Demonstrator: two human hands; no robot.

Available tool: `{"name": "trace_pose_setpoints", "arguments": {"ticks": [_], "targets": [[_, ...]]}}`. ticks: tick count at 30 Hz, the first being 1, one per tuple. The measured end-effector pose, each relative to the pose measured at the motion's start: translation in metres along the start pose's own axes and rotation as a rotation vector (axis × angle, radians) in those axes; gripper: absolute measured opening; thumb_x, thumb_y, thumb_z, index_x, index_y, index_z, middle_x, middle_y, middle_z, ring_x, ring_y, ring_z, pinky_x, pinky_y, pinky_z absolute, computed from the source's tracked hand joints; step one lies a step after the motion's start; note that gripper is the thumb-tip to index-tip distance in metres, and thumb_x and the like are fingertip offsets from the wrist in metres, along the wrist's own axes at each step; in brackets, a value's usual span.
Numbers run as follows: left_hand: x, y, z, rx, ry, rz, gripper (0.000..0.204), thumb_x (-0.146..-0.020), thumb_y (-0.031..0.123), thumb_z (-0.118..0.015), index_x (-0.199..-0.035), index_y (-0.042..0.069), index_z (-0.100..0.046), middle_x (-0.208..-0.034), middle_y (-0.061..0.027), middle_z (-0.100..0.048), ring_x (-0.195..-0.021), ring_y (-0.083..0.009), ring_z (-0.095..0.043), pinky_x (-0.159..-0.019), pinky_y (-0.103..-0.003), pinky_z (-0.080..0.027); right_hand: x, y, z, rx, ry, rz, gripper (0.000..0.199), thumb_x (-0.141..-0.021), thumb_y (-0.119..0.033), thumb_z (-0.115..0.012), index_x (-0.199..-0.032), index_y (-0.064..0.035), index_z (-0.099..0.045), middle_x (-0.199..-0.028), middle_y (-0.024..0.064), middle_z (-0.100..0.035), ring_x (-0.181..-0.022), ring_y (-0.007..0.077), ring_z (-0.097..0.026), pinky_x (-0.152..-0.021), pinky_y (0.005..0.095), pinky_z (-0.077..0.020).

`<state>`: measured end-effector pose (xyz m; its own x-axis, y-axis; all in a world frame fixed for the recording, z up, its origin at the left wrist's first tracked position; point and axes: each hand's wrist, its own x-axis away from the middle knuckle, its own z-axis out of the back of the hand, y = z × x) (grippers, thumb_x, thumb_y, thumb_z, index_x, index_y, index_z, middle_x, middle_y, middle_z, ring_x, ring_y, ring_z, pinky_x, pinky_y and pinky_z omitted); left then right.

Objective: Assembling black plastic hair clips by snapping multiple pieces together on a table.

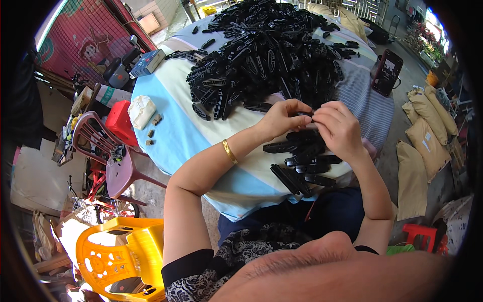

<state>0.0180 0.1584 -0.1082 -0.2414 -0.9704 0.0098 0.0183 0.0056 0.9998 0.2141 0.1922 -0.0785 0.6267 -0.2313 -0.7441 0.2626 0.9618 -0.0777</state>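
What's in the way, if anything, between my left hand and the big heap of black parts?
Nothing visible: the heap of black parts starts just beyond your left hand, which pinches a small dark piece with your right hand.

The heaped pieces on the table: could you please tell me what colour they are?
The heaped pieces are black, seen best in the head view.

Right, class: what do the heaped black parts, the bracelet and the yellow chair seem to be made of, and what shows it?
Heaped black parts: probably glossy moulded plastic, given their sharp highlights and slotted shapes.
Bracelet: polished gold-coloured metal by its gleam, possibly plated.
Yellow chair: likely moulded plastic; smooth, shiny, with cut-out holes.
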Motion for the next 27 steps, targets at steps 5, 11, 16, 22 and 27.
{"name": "trace_pose_setpoints", "arguments": {"ticks": [5,11,16,22,27], "targets": [[0.007,0.009,-0.001,-0.221,0.057,-0.289,0.031,-0.084,0.005,-0.064,-0.113,-0.002,-0.056,-0.095,-0.0053,-0.063,-0.084,-0.0096,-0.059,-0.074,-0.025,-0.051,0.003,0.001,0.000,-0.332,-0.103,-0.485,0.033,-0.072,-0.011,-0.068,-0.102,0.0009,-0.062,-0.086,0.0110,-0.066,-0.077,0.0249,-0.063,-0.069,0.0315,-0.0507],[0.012,0.017,-0.010,-0.684,0.133,-0.540,0.032,-0.073,0.006,-0.069,-0.104,0.001,-0.061,-0.091,-0.0166,-0.063,-0.078,-0.0300,-0.063,-0.070,-0.033,-0.050,0.007,0.007,0.002,-0.421,-0.281,-0.621,0.035,-0.073,-0.015,-0.071,-0.104,-0.0010,-0.064,-0.083,0.0119,-0.068,-0.068,0.0226,-0.065,-0.062,0.0300,-0.0497],[0.009,0.016,-0.012,-0.741,0.214,-0.534,0.029,-0.075,0.006,-0.067,-0.104,0.003,-0.061,-0.090,-0.0148,-0.064,-0.076,-0.0260,-0.063,-0.070,-0.031,-0.050,0.009,0.021,-0.003,-0.327,-0.175,-0.483,0.036,-0.071,-0.017,-0.075,-0.103,-0.0036,-0.064,-0.093,0.0122,-0.066,-0.082,0.0239,-0.063,-0.066,0.0301,-0.0490],[-0.003,-0.014,0.011,-0.754,0.122,-0.324,0.027,-0.077,0.010,-0.066,-0.102,0.002,-0.062,-0.088,-0.0141,-0.065,-0.076,-0.0193,-0.062,-0.069,-0.031,-0.049,0.023,0.059,0.036,0.075,-0.326,-0.803,0.057,-0.070,-0.028,-0.074,-0.119,-0.0067,-0.054,-0.086,0.0116,-0.064,-0.074,0.0250,-0.062,-0.069,0.0352,-0.0488],[0.004,0.000,0.011,-0.711,-0.026,-0.197,0.022,-0.081,0.017,-0.066,-0.095,0.001,-0.064,-0.081,-0.0123,-0.064,-0.072,-0.0159,-0.061,-0.065,-0.029,-0.048,0.031,0.065,0.030,-0.082,-0.402,-0.887,0.050,-0.070,-0.016,-0.068,-0.118,-0.0067,-0.055,-0.073,0.0095,-0.064,-0.069,0.0244,-0.064,-0.068,0.0348,-0.0496]]}}
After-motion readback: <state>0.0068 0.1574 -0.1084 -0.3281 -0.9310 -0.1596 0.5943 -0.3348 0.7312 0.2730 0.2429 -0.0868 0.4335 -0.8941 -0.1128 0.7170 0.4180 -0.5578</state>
